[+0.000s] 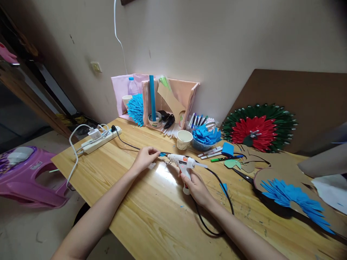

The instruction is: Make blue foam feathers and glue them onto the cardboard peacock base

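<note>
The right hand [196,187] is closed around the handle of a white glue gun [182,161], which is held low over the table [151,209] with its nozzle pointed left. The left hand [145,157] is pinched on a small blue paper piece [163,154], presented at the nozzle tip. The gun's black cord [217,202] is looped toward the viewer from the gun and is plugged into a white power strip [101,141] well left of it. A paper cup [184,139] stands just beyond the gun, and a bowl of blue paper pieces [204,139] is set beside the cup. A burn is judged possible, the left fingertips being close to the nozzle. The looped cord could be snagged by the right forearm, jerking the gun.
</note>
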Demonstrator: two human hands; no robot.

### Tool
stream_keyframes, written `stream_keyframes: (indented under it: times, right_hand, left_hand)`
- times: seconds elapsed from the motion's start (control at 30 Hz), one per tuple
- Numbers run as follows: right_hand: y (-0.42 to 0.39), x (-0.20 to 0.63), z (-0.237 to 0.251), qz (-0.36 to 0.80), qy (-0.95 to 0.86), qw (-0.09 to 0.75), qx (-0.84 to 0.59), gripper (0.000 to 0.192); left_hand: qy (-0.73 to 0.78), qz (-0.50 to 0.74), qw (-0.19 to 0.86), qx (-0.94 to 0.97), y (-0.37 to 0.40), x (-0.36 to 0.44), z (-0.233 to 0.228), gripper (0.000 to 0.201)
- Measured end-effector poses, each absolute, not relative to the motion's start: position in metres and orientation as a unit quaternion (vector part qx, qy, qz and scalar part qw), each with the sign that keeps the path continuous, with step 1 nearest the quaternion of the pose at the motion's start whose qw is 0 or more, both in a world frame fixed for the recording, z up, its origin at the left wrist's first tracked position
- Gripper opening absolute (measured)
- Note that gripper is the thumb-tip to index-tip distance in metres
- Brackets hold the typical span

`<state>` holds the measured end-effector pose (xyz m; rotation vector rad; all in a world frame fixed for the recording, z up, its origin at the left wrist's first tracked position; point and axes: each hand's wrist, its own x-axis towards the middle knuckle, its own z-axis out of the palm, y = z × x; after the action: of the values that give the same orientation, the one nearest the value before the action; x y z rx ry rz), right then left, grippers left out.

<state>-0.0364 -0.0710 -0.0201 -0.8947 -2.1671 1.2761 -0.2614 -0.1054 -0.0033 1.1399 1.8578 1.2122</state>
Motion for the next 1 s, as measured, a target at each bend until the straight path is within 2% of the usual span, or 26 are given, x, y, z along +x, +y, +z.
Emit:
stream_keyframes:
  times: [0.27,1.0]
  right_hand:
    - [-0.0712,-0.0355,-0.0192,0.469,-0.790,0.246,-0.309,0.037]
    - [-0.0718,-0.0358,-0.0173,0.475,-0.781,0.246,-0.323,0.033]
  left_hand:
    - [0.705,0.471,0.361,0.388,-0.1055,-0.2626,0.0039,0.023]
    - [0.693,0.458,0.358,0.426,-0.1068,-0.2631,0.0027,0.030]
